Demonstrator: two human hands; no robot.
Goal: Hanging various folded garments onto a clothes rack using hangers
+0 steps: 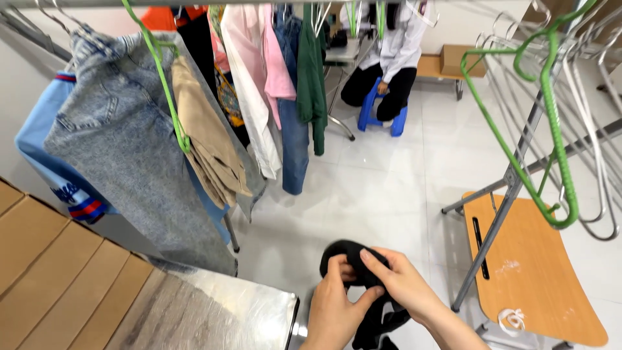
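A white tiled floor (382,188) is seen across the middle of the view. On it are stood the grey metal legs of a clothes rack (495,220), a blue plastic stool (376,107) farther back, and a low wooden bench (431,66) by the far wall, on which a cardboard box (461,59) is set. At the lower left a table (253,311) with a shiny metal top is seen, beside flattened brown cardboard (58,272). At the lower right a wooden chair seat (531,272) is seen
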